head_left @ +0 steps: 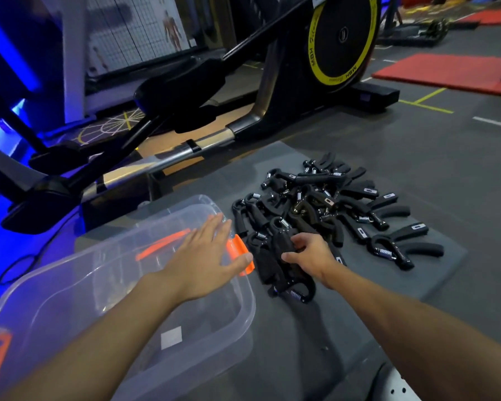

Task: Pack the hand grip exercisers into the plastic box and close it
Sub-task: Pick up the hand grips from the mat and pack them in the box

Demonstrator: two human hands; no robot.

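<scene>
Here, the biggest thing near me is the machine (243, 82), black with a yellow-ringed wheel, standing on the floor past my mat (417, 285). Next comes the box (99, 299), clear plastic, sitting on my left. Its lid looks to be on, with an orange latch (239, 251) at the end near the pile and an orange handle on top. I can't tell if anything is inside; it looks bare through the plastic. The grippers (330, 206) lie in a messy black heap on the mat, just beside the box on the right, none packed yet, I think. My left hand (206, 259) lies flat and spread wide on the lid, thumb by the latch, holding nothing. My right hand (310, 256) is curled on one gripper (281, 244) at the near edge of the heap, fingers pinching its foam handle. I think these are light but lumpy. The foam should be soft and not slippery, so the handles are the best place to grab. The springs and hooked ends may catch on each other, so I should lift one at a time. The lid must come off first, I guess.
</scene>
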